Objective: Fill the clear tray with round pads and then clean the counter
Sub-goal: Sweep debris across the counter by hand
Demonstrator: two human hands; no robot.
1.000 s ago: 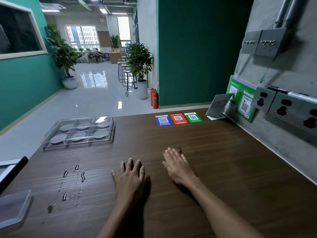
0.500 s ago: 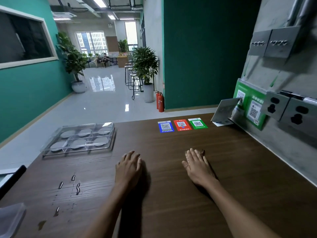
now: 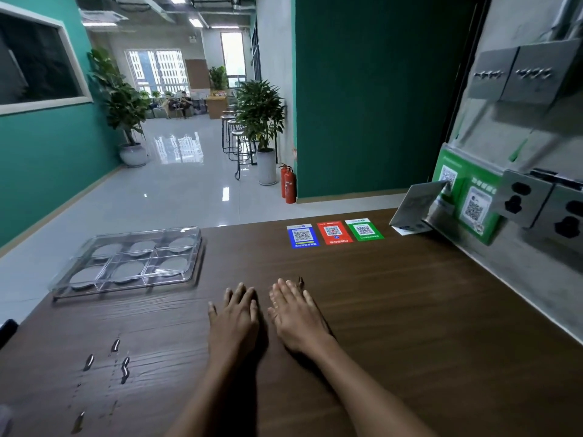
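The clear tray (image 3: 195, 263) sits at the far left edge of the dark wooden counter (image 3: 410, 310), with a round grey pad (image 3: 173, 265) in each of its several compartments. My left hand (image 3: 235, 316) and my right hand (image 3: 295, 313) lie flat on the counter side by side near its middle, fingers straight, holding nothing. Both hands are well to the right of the tray. A few water drops (image 3: 124, 365) glisten on the wood at the near left.
Blue, red and green QR stickers (image 3: 333, 232) lie on the counter's far edge. A tilted card stand (image 3: 416, 206) leans at the far right by the grey wall with sockets (image 3: 542, 203). A dark object (image 3: 7, 331) pokes in at the left edge.
My right hand has slid left and now lies close beside my left hand. The view has tilted up and shifted a little.
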